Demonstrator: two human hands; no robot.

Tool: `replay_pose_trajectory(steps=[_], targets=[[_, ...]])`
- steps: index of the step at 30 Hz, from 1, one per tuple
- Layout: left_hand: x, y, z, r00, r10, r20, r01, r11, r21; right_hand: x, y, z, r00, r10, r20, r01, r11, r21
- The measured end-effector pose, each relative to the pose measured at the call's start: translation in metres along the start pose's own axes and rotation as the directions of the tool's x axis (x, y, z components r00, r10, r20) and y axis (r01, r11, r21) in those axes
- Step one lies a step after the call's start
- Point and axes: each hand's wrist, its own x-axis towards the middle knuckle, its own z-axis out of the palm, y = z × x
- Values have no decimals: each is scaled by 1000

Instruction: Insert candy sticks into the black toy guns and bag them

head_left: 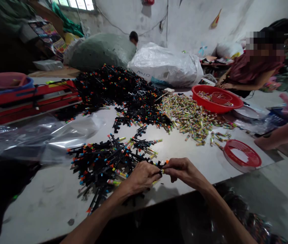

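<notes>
Near the front edge of the table, my left hand (144, 174) is closed around a small black toy gun (162, 164), most of it hidden by the fingers. My right hand (184, 171) pinches at the right end of the same piece, where a small yellowish bit and an orange tip show between the two hands. What exactly the right fingertips grip is too small to make out. Just left of my hands lies a pile of black toy guns (100, 159) with orange and blue tips. Several colourful candy tubes (120, 174) are mixed in among them.
Farther back are a large heap of black toy guns (108, 84) and a spread of candy tubes (189, 115). A red basin (197, 98) and a red basket (257, 159) stand on the right. Clear plastic (65, 135) covers the left side. A co-worker (253, 73) is at the right.
</notes>
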Motion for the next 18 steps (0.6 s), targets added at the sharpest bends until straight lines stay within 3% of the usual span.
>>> replay_pose_trajectory(steps=[2, 5, 7, 12, 18], targets=[[-2, -3, -7, 999, -29, -17, 28, 999, -46, 5, 4, 4, 1000, -11, -10, 12, 995, 100], [-3, -6, -16, 999, -23, -31, 24, 1000, 16, 14, 8, 12, 995, -17, -102, 43, 966, 254], [-5, -6, -18, 1000, -12, -24, 12, 999, 31, 18, 7, 17, 989, -28, -145, 66, 963, 262], [-21, -2, -10, 995, -82, -58, 86, 994, 63, 13, 1, 18, 999, -49, -22, 51, 994, 102], [-39, 6, -6, 998, 12, 63, -25, 978, 208, -7, 13, 29, 987, -23, 157, 66, 960, -273]])
